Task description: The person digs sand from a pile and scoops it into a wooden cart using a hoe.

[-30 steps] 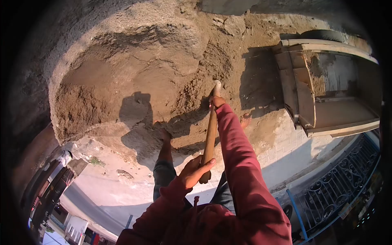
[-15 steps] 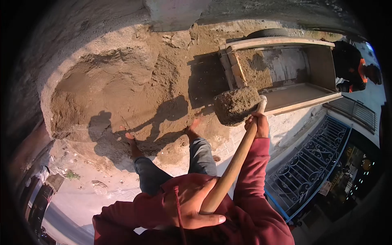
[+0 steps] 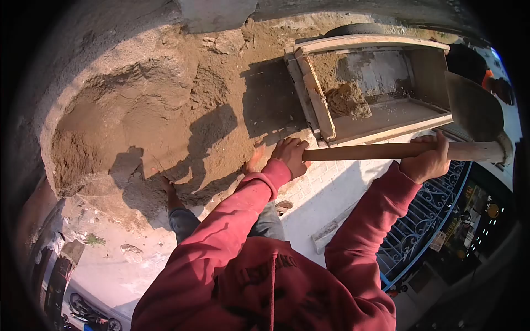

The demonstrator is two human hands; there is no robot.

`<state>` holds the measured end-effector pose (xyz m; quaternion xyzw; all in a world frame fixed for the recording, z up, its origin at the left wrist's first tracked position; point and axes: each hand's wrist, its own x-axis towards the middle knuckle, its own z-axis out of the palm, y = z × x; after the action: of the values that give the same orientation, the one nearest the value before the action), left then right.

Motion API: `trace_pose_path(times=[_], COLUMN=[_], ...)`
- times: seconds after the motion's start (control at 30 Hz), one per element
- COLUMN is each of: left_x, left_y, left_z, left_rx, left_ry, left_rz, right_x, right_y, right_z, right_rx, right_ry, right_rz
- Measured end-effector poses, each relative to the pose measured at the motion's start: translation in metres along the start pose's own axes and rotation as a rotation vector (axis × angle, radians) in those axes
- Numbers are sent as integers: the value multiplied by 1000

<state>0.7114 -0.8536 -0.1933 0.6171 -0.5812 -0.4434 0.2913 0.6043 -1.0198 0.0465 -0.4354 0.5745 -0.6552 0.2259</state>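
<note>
Both of my hands grip the wooden handle of a hoe [image 3: 375, 151], which lies nearly level across the view. My left hand [image 3: 291, 156] is wrapped round the handle's end, in front of the box's near left corner. Farther along, close to the blade, my right hand [image 3: 429, 158] is closed round it. The broad metal blade [image 3: 476, 107] stands at the right, past the box's end, with no load of sand seen on it. Inside the wooden box [image 3: 381, 132] a clump of damp sand [image 3: 349, 100] rests near the left end.
A dug-out sand pile [image 3: 132, 105] spreads over the left, and my bare feet are at its edge. A tyre [image 3: 353, 30] shows behind the box. A person in dark clothing [image 3: 468, 63] is beyond the box's right end. Blue metal railings [image 3: 425, 215] stand at lower right.
The hoe has swung to the right, and its sand has dropped into the box. My left hand moved from my chest up and forward; my right hand shifted rightward.
</note>
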Motion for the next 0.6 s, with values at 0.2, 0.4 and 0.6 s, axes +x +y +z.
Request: trace_pose_path(times=[0.2,0.4,0.6], left_x=[-23,-53,-211], left_y=[-53,-251,-426], left_z=[-63,-60,-16], left_rx=[-184,-261,-296], left_ry=[40,128,-110], left_rz=[-85,-454,-1092], right_x=[-82,-227,-476], right_y=[-16,166,526], right_z=[88,212,204], right_rx=[153,-32,-758], right_ry=[-278,-459,-643], right_rz=[81,108,432])
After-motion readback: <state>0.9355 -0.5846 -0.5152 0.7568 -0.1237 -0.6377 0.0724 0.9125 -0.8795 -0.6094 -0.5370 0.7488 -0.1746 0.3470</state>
